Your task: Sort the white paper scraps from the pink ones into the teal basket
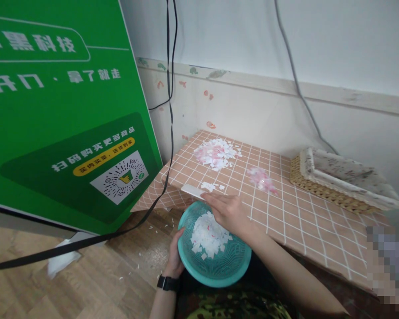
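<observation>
My left hand [177, 254] grips the rim of a teal plastic colander [216, 275] at its left side, just below the table's front edge. White paper scraps [209, 235] with a few red bits lie heaped in the colander. Above it, my right hand [226, 212] is closed on a flat white strip [193, 191], whose exact kind I cannot make out. The strip rests at or close to the table edge, beside a small group of white scraps [211, 186]. Farther back sits a bigger pile of white and pink scraps [217, 153], with a pinkish patch of scraps [262, 179] to its right.
A checked brown cloth covers the table [306, 226]. At its right end stands a cloth-lined wicker basket [332, 188]. A green panel [69, 102] rises on the left, with a black strap [119, 235] crossing in front. Scraps are scattered on the wooden floor [126, 270].
</observation>
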{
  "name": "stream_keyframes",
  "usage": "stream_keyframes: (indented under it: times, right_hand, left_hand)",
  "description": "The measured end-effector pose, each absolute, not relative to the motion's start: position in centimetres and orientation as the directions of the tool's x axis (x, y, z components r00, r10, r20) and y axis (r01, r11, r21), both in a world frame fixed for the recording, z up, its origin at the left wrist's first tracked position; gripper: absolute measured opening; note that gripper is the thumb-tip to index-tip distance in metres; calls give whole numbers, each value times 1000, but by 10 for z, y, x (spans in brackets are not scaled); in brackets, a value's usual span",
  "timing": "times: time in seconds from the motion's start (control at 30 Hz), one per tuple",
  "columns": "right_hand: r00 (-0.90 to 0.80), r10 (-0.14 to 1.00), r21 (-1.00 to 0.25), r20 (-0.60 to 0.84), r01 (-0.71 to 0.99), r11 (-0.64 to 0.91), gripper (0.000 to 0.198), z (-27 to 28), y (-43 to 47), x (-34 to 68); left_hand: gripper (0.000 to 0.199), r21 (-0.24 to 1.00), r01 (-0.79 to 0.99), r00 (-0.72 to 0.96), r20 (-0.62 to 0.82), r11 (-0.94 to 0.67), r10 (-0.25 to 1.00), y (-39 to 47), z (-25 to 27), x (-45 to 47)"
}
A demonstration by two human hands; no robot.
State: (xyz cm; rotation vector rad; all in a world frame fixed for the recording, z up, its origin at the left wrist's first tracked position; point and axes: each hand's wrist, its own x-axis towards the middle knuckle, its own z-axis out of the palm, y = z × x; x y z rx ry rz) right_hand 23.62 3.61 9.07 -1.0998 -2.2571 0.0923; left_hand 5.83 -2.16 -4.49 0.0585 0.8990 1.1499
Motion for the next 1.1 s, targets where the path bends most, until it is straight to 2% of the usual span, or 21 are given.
stream_keyframes:
  times: [0.23, 0.4, 0.53, 0.6, 0.8, 0.93, 1.1]
  right_hand:
    - [-295, 764, -333, 574, 768, 546, 33, 87, 30, 280]
    - [-20, 826, -434, 563, 844, 316, 24, 96, 25, 319]
    - [160, 814, -507, 558, 843, 182, 27, 99, 30, 339]
    - [148, 819, -500, 555, 846, 186, 27, 99, 34, 343]
    - [-55, 851, -442, 522, 836, 325, 25, 98, 41, 341]
    - [-53, 836, -443, 546, 829, 342, 25, 100, 39, 338]
    - [-100, 861, -475, 499, 799, 368, 23, 103, 34, 343]
  left_hand:
    - [21, 461, -765, 124, -581, 450, 805, -20, -54, 57]
    - [17, 489, -768, 103, -542, 413, 834, -21, -52, 58]
    - [18, 486, -764, 118, -541, 424, 833, -21, -50, 59]
    - [20, 475, -759, 135, -555, 446, 821, -21, -52, 59]
    - [22, 479, -759, 103, -581, 441, 808, -23, -52, 59]
    - [19, 476, -749, 107, -598, 460, 795, -23, -48, 59]
    - [19, 487, -744, 101, -595, 457, 797, -21, -49, 59]
